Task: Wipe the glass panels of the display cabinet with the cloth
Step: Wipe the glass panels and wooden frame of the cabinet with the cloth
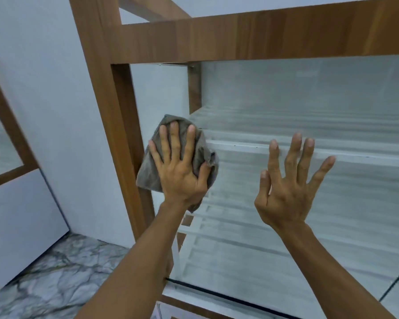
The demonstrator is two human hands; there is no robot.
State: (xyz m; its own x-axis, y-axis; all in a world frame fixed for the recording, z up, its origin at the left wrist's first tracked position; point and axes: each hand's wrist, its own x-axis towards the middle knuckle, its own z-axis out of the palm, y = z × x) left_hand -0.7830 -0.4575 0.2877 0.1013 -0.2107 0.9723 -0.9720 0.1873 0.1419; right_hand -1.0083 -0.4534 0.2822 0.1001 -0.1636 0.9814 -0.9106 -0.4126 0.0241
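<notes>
A wooden-framed display cabinet (263,40) fills the right of the head view, with a large front glass panel (320,226). My left hand (179,171) lies flat with straight, spread fingers on a crumpled grey cloth (148,171), pressing it against the glass at the panel's left edge, beside the wooden upright. The thumb touches the cloth's right fold. My right hand (290,185) is raised to the right with fingers spread and straight, palm facing the glass; whether it touches the panel I cannot tell. White shelves show behind the glass.
A white wall (44,100) stands left of the cabinet. Another wood-framed glass panel (0,143) is at the far left. Grey marbled floor tiles (55,284) lie below. The cabinet's wooden upright (124,146) runs just left of the cloth.
</notes>
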